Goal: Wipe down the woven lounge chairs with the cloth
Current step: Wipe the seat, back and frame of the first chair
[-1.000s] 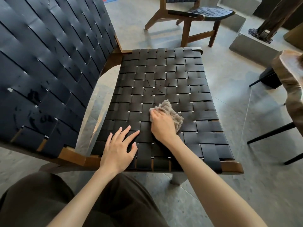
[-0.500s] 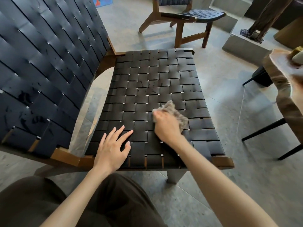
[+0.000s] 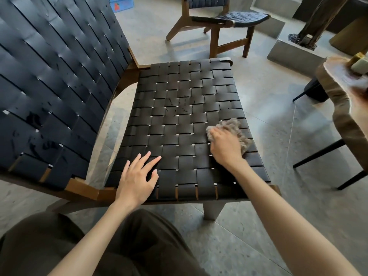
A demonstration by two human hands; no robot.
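A lounge chair with a black woven seat (image 3: 179,108) and a dark woven backrest (image 3: 49,76) on a wooden frame fills the view. My right hand (image 3: 225,146) presses a crumpled grey-beige cloth (image 3: 233,128) onto the seat near its right edge. Part of the cloth is hidden under the hand. My left hand (image 3: 137,178) lies flat on the seat's front left part, fingers spread, holding nothing. Dark specks mark the seat's middle and the lower backrest.
A second woven chair (image 3: 225,18) stands behind on the grey stone floor. A live-edge wooden table (image 3: 342,100) with black legs stands at the right, a small block on it. A concrete plinth (image 3: 294,54) lies at the back right. My knees are below.
My right hand has slid the cloth rightward across the seat, from its middle toward the right edge. My left hand has stayed in place on the front left.
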